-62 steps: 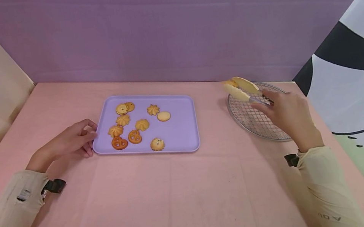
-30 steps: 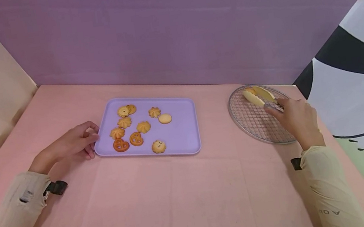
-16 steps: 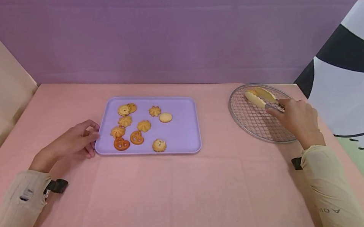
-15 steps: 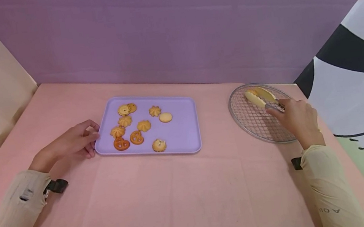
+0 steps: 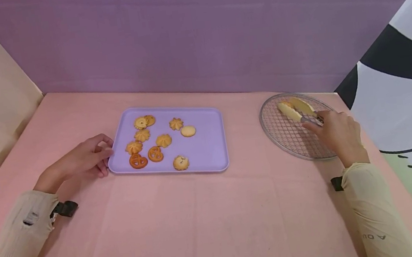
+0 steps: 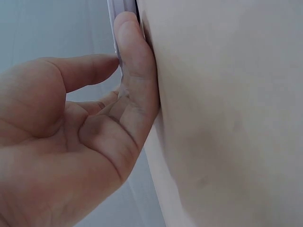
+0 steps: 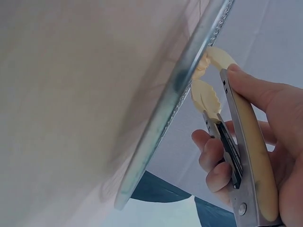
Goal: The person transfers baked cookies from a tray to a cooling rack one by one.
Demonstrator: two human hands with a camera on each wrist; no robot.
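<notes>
In the head view my left hand [image 5: 85, 157] holds the left edge of a lilac tray [image 5: 208, 145], thumb against the rim [image 6: 113, 28] in the left wrist view. On the tray lie several cookies [image 5: 163, 140], some flower-shaped and some round, and two pretzel-shaped ones [image 5: 155, 154]. My right hand [image 5: 337, 133] grips a pair of tongs [image 7: 251, 156] with cream scalloped tips. Those tips reach down to a round wire rack [image 5: 285, 139]. Between them sits an orange-yellow cookie [image 7: 201, 66], partly hidden, at the rack's surface.
Pink cloth covers the table [image 5: 203, 224], and a purple wall [image 5: 177, 32] rises behind it. A cartoon-printed panel [image 5: 411, 88] stands along the right side. Each sleeve carries a dark wrist-camera mount [image 5: 67, 209].
Two seconds ago the tongs were above the rack's far left edge; my right hand has since lowered them with the cookie onto the rack. My left hand stays at the tray.
</notes>
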